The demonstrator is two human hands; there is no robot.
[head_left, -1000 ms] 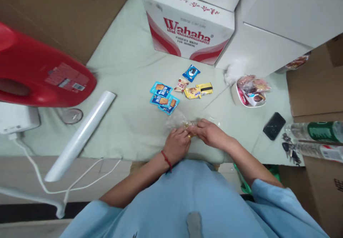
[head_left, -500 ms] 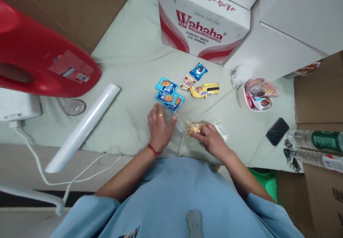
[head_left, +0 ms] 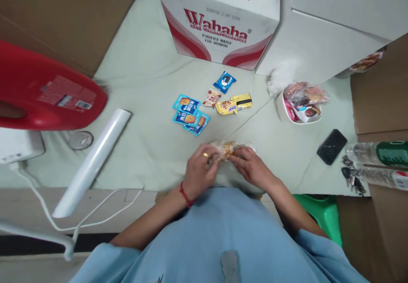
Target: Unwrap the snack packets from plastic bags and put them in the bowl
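Observation:
Close to the table's front edge, a golden snack in clear plastic wrap (head_left: pixel 229 148) lies between my hands. My left hand (head_left: pixel 203 167) is closed on the left end of the wrap, thumb and fingers pinching the crumpled film. On the right side, my right hand (head_left: pixel 250 166) grips the wrapped snack with bent fingers. Further back lie several blue snack packets (head_left: pixel 191 115) in an overlapping pile. Beside them are a small cream-and-red packet (head_left: pixel 212 98), a dark blue packet (head_left: pixel 225 82) and yellow snack packets (head_left: pixel 234 104).
A white tub (head_left: pixel 282 108) of wrapped snacks stands right, near a black phone-like object (head_left: pixel 332 147), keys (head_left: pixel 353 176) and plastic bottles (head_left: pixel 382 176). At the back is a Wahaha box (head_left: pixel 219 32). On the left are a white roll (head_left: pixel 92 164) and a red jug (head_left: pixel 57 91).
My left hand has moved right and towards me, gathering the loose film and closing on it. The wrapped snack is more bunched up. The whole view has shifted slightly.

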